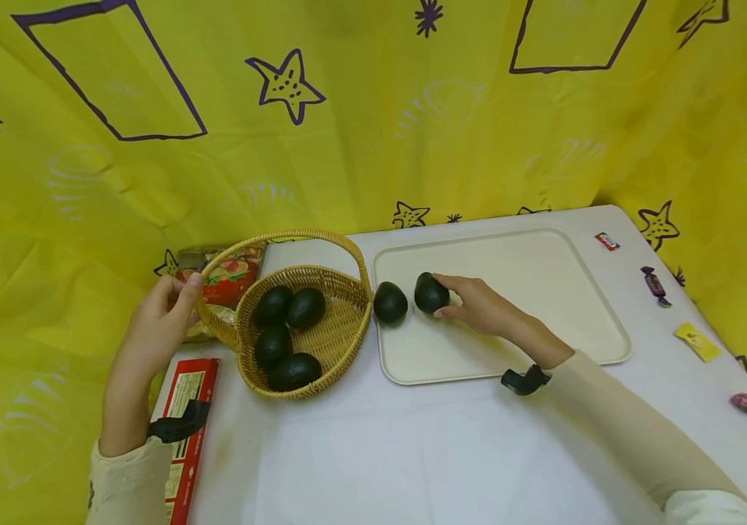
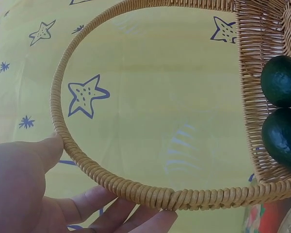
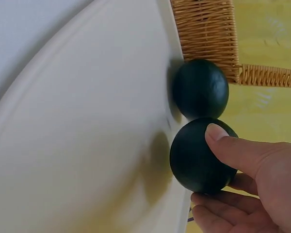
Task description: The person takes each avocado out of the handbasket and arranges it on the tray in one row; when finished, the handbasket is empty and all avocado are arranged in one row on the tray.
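Note:
A wicker basket (image 1: pixel 341 357) with a tall hoop handle (image 2: pixel 58 104) stands left of the tray, several dark green avocados (image 1: pixel 295 372) inside it. My left hand (image 1: pixel 162 321) grips the handle on its left side, thumb and fingers around the wicker. At the left end of the beige tray (image 1: pixel 531 292), one avocado (image 1: pixel 389 303) sits against the rim close to the basket. My right hand (image 3: pixel 252 184) holds another avocado (image 3: pixel 199 158) between thumb and fingers, just right of that one. Whether the held avocado touches the tray I cannot tell.
Behind the basket's left side lie packaged goods, among them a red packet (image 1: pixel 225 284). A long red box (image 1: pixel 192 437) lies near my left forearm. Wrapped sweets (image 1: pixel 656 286) and a lollipop (image 1: pixel 745 403) lie right of the tray. A yellow patterned cloth (image 1: pixel 360 146) hangs behind the table.

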A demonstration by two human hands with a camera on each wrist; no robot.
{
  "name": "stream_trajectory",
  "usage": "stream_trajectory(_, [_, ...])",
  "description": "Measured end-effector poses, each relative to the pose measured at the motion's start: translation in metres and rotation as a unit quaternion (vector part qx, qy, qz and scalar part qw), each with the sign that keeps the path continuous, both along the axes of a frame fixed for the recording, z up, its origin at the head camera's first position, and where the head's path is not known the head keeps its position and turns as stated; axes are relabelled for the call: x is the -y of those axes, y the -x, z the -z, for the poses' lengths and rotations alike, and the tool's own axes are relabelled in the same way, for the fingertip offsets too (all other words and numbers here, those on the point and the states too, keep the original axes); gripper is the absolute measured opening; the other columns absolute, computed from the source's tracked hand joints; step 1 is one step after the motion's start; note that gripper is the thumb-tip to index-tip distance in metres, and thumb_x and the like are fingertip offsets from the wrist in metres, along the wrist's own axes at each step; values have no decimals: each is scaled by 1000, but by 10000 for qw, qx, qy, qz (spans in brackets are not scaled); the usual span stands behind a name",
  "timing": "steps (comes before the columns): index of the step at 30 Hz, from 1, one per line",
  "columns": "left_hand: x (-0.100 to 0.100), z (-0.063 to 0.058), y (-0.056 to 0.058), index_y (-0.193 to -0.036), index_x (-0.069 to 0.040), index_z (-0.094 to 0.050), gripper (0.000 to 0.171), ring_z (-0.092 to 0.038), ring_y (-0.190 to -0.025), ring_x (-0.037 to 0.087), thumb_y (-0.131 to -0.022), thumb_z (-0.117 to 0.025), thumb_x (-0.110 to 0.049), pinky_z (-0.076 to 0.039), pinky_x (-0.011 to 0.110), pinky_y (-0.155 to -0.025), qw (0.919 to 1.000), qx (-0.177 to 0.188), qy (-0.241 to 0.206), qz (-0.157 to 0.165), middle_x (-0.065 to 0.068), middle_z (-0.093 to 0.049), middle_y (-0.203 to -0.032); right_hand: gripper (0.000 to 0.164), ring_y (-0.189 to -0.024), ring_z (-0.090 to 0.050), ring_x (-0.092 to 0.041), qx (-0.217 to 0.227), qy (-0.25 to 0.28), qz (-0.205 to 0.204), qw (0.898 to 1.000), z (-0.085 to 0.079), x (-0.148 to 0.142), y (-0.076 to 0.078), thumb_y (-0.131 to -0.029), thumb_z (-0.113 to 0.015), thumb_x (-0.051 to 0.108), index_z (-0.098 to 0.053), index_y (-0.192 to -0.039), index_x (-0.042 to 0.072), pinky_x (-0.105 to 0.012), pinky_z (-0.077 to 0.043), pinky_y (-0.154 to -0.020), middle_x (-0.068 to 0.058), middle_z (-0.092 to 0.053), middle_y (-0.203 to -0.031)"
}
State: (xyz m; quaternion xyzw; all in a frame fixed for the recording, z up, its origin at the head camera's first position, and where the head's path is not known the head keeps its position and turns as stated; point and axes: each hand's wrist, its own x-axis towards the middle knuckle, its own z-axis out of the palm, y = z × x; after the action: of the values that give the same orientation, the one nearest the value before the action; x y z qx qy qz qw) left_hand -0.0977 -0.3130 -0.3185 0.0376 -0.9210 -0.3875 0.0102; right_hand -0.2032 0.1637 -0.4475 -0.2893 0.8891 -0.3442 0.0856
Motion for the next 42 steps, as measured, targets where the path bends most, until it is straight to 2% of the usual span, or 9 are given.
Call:
stream_trajectory(6, [0,1,0,-111,2,-47,51,-58,-121,34,-114,-37,-47,-60,21,-88,10000,41,-66,22,17,-51,-114,71,-147,-44,-44,138,-35,-121,9998,9,3,4,-97,-77,10,-42,-156,-8,-58,-38,-122,-26,-48,-157])
stream_trajectory(10, [0,1,0,-112,2,-46,51,-57,-124,38,-114,-36,-47,-59,31,-93,9999,64,-75,28,18,-51,-113,72,-148,-43,-44,139,-47,-145,9998,7,6,4,-97,-78,9,-41,-156,-6,-59,-36,-123,-25,-48,-158])
stream_trajectory(12, [0,1,0,-111,2,-46,50,-57,-125,38,-114,-36,-47,-57,38,-96,9999,67,-72,30,17,-50,-112,72,-149,-42,-44,163,-66,-160,9997,5,7,3,-96,-78,9,-41,-157,-6,-58,-35,-124,-25,-47,-159])
stream_trajectory(15, [0,1,0,-111,2,-45,50,-57,-123,36,-114,-36,-47,-57,40,-96,10000,65,-50,21,17,-50,-109,73,-149,-41,-44,189,-95,-183,9996,4,9,3,-97,-78,8,-40,-157,-6,-59,-34,-124,-25,-46,-159])
stream_trajectory(23, [1,2,1,-112,2,-46,50,-57,-115,24,-114,-36,-48,-59,34,-94,10000,71,-13,1,15,-49,-110,75,-151,-38,-44,256,-159,-142,9994,6,8,2,-97,-77,9,-37,-159,-3,-59,-33,-125,-24,-43,-162])
stream_trajectory(32, [1,1,0,-114,2,-46,52,-56,-118,29,-113,-36,-50,-59,17,-89,9999,112,-17,-9,16,-50,-113,79,-152,-37,-44,175,-145,-149,9996,6,6,4,-96,-79,10,-36,-160,-4,-59,-31,-126,-25,-42,-162])
stream_trajectory(39, [0,1,1,-113,2,-47,52,-56,-116,23,-114,-36,-48,-59,28,-93,10000,83,-9,5,15,-50,-113,80,-152,-36,-45,202,-161,-71,9996,2,2,3,-95,-80,12,-35,-160,-5,-59,-29,-127,-26,-41,-163])
stream_trajectory(42, [0,1,1,-113,2,-47,51,-56,-114,21,-114,-36,-48,-59,25,-92,10000,81,1,11,15,-50,-113,81,-152,-35,-46,205,-276,-37,9994,-1,-1,2,-95,-80,12,-34,-160,-5,-60,-28,-126,-27,-39,-163])
